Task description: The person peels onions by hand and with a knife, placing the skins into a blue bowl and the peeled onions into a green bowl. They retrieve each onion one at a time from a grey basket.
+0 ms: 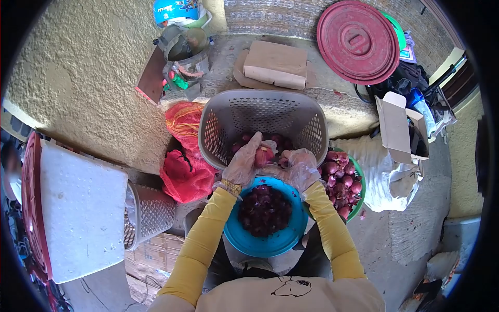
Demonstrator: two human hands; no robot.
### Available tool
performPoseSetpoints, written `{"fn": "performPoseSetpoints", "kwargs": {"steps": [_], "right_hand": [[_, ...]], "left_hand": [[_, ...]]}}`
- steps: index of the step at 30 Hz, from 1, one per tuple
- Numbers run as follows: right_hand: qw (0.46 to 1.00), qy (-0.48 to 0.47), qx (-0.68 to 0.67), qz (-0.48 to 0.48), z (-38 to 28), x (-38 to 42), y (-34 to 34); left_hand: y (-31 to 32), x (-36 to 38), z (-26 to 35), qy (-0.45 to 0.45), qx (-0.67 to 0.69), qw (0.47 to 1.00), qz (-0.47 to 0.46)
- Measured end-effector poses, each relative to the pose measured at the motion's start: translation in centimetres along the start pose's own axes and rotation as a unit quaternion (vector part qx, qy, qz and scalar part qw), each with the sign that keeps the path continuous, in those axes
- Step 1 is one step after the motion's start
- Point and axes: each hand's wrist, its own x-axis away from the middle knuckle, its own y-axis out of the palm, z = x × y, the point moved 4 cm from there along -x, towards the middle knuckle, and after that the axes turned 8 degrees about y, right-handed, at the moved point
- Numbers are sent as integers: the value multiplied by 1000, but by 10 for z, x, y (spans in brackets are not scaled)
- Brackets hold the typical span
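Nearest to you, on your lap, sits the blue bowl [244, 240], its middle filled with dark purple peels [264, 210]. Your yellow sleeves [200, 244] run forward on either side of it, and both hands wear thin clear gloves. Just past the bowl's far rim, your left hand [243, 162] and right hand [300, 167] meet over a red onion [264, 155]. Your left grip is closed on the onion, fingers curled round its near side, with a gold bracelet [231, 186] at the wrist. Your right grip touches the onion from the other side; you cannot tell from here whether it is clenched or loose, as the glove hides the fingers.

The onion is held above the front edge of the grey basket [262, 112], which holds more red onions behind your hands. Just right of your right forearm, a green bowl [360, 195] is full of onions too, touching the basket's right corner. Left of the basket lies a red mesh sack [183, 156], crumpled against the wall. Further left, a second basket [150, 213] lies on its side beside a white slab [83, 213].

Beyond the grey basket, on the ledge, lie a cardboard box [275, 65], a round red lid [357, 41] leaning on the brick wall, and an open carton [397, 127] to the right
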Motion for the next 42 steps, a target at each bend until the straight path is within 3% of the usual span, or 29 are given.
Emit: {"fn": "performPoseSetpoints", "kwargs": {"steps": [3,25,27,30,37,42], "right_hand": [[995,60,-27,-70,2,-3,2],[996,48,4,-72,-2,-3,-1],[1000,4,-26,-1,-1,0,1],[999,-13,-49,13,4,2,3],[999,-41,-30,9,4,0,8],[999,-11,-7,-41,-6,0,1]], "left_hand": [[1,3,2,3,-8,1000,1],[2,3,3,11,-14,1000,-8],[1,3,2,8,-16,1000,-5],[0,1,0,12,-29,999,-16],[2,3,1,-3,-16,1000,0],[-3,0,-2,5,-31,1000,2]]}}
